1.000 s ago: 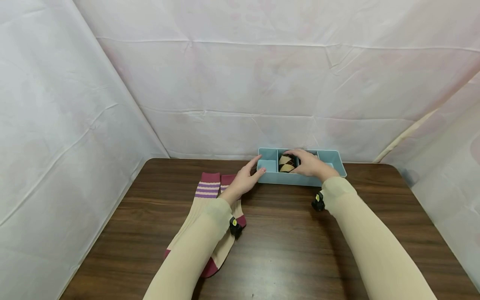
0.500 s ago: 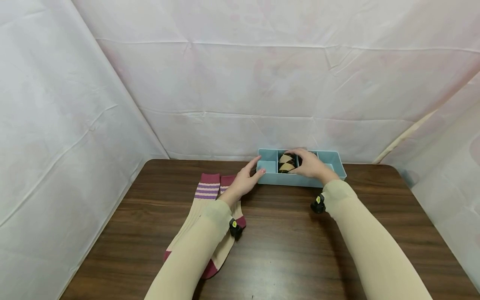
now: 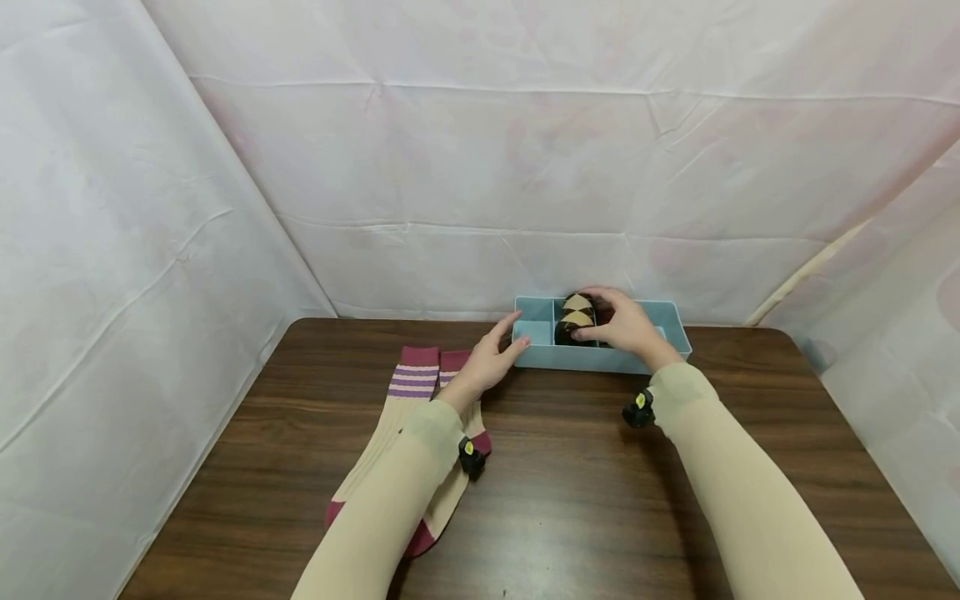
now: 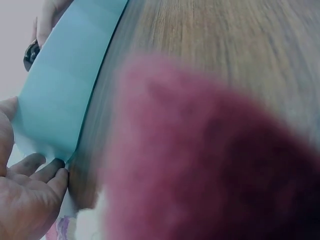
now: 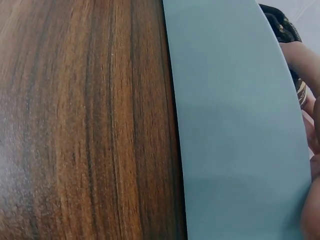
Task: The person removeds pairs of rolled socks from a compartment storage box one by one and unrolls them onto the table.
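Observation:
A light blue divided storage box [image 3: 577, 358] stands at the back of the table. My left hand [image 3: 486, 362] holds its left end, thumb at the front corner and fingers at the end wall. The second compartment from the left holds a rolled argyle sock [image 3: 576, 312] in black and cream, its far end above the back rim. My right hand [image 3: 628, 325] grips this sock from its right side, thumb at the front. In the right wrist view, the box's front wall [image 5: 235, 120] hides most of the dark sock [image 5: 281, 24]. The hand covers much of the third compartment.
A pair of cream ribbed socks [image 3: 382, 433] with burgundy toes and cuffs and purple stripes lies flat under my left forearm. Blurred burgundy fabric [image 4: 165, 140] fills much of the left wrist view. White cloth walls [image 3: 450, 167] stand behind and beside the wooden table [image 3: 570, 500].
My right hand has shifted slightly right and back, and the argyle sock's far end has risen above the back rim. My left hand stays at the box's left end.

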`<state>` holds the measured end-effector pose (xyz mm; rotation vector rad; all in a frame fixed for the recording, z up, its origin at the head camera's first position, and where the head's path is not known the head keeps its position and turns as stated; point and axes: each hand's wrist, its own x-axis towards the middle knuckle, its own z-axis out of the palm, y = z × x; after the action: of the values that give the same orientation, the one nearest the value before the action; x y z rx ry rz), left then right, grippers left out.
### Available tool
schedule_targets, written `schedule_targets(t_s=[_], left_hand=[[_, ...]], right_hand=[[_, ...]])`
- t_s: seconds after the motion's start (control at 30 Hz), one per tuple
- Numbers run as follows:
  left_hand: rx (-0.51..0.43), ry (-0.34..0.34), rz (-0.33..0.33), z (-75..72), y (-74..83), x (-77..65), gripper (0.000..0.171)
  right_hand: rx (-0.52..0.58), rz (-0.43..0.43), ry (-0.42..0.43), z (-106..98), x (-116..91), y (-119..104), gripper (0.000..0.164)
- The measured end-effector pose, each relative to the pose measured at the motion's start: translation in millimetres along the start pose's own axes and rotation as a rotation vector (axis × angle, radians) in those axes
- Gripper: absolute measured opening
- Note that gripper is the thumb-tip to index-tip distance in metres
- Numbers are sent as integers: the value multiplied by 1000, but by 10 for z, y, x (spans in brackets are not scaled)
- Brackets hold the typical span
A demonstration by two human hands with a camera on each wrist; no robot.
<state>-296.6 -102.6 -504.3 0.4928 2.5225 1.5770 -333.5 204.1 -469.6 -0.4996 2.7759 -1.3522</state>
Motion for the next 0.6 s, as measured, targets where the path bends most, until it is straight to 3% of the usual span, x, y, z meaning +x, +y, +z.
schedule_targets(t_s=[0.6], left_hand=[[-11, -6, 3, 48, -17, 12, 67]], right_hand=[[62, 9, 32, -34, -81, -5, 83]])
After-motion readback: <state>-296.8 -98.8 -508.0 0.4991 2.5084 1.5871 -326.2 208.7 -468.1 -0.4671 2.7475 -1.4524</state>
